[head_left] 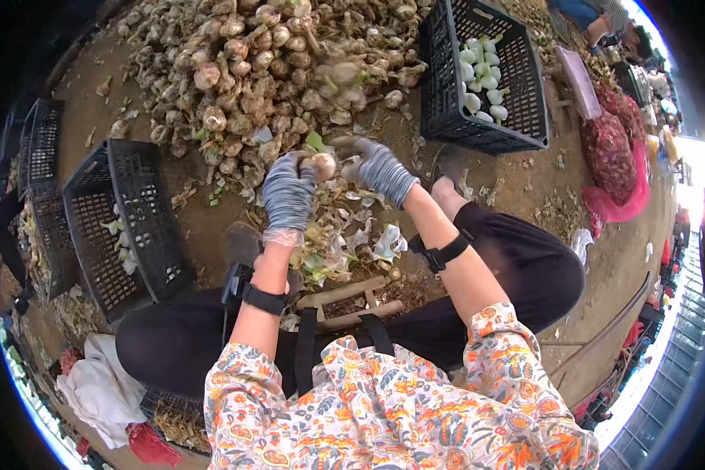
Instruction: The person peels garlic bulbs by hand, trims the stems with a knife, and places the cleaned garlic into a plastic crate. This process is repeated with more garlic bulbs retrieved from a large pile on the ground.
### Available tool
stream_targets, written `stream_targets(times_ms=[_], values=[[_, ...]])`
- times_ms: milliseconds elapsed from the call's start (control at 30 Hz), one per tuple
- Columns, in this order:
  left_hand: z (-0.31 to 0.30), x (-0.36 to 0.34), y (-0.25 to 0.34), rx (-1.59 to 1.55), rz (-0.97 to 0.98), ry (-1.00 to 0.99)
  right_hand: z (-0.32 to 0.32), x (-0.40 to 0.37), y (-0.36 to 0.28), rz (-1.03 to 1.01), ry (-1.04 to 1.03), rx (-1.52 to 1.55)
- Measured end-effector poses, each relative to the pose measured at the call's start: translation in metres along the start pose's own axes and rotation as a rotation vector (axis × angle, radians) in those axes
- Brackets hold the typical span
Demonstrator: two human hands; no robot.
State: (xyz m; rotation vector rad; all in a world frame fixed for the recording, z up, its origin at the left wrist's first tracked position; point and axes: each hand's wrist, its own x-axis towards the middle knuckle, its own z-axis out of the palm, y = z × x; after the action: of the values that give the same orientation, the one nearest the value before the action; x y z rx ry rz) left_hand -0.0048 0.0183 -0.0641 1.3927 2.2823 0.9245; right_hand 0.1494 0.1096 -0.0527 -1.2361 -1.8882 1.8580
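Note:
My left hand (290,192), in a grey-blue glove, is closed around a bulb (322,164) with a green stem stub, just in front of the big heap of unpeeled bulbs (251,70). Close by on the right is my right hand (376,168), gloved the same way; its fingers point toward the bulb and are smeared by motion, so whether they hold anything is unclear. Loose skins and peelings (345,243) lie on the ground below both hands.
A black crate (486,137) with white peeled bulbs (482,70) stands at the upper right. Another black crate (125,227) holding a few white bulbs is at the left. Red net sacks (615,153) lie at the far right. Part of another person (599,23) shows at the top right.

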Motion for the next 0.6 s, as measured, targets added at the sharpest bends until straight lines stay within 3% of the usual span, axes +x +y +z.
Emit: stream_targets(times_ms=[33,67,133,267,333,367,400,467,500,567,600], values=[[-0.016,0.0,0.02,-0.085,0.023,-0.038,0.008,0.001,-0.007,-0.251,-0.05,-0.284],[-0.029,-0.002,0.036,-0.171,0.047,-0.076,0.014,-0.013,-0.012,-0.302,0.064,-0.609],[-0.049,-0.007,0.055,-0.16,0.109,-0.035,0.019,-0.031,-0.055,-0.114,0.009,-0.785],[-0.091,-0.015,0.077,-0.341,0.025,-0.042,0.022,-0.051,-0.107,-0.16,0.037,-0.808],[-0.112,-0.017,0.087,-0.662,0.045,0.02,0.025,-0.058,-0.123,-0.345,0.131,-0.861],[-0.123,-0.021,0.095,-0.826,-0.033,0.05,0.022,-0.06,-0.133,-0.363,0.096,-0.806],[-0.139,-0.026,0.097,-0.82,-0.068,0.037,0.022,-0.067,-0.153,-0.254,0.042,-0.559],[-0.138,-0.029,0.087,-1.043,-0.093,0.065,0.01,-0.084,-0.192,-0.086,-0.103,-0.396],[-0.144,-0.032,0.089,-1.051,-0.074,0.08,0.011,-0.103,-0.219,0.139,-0.064,-0.177],[-0.152,-0.044,0.097,-1.479,0.071,-0.417,0.002,-0.123,-0.237,-0.072,-0.108,-0.408],[-0.143,-0.057,0.099,-1.472,0.174,-0.367,-0.005,-0.132,-0.239,-0.229,-0.145,-0.585]])
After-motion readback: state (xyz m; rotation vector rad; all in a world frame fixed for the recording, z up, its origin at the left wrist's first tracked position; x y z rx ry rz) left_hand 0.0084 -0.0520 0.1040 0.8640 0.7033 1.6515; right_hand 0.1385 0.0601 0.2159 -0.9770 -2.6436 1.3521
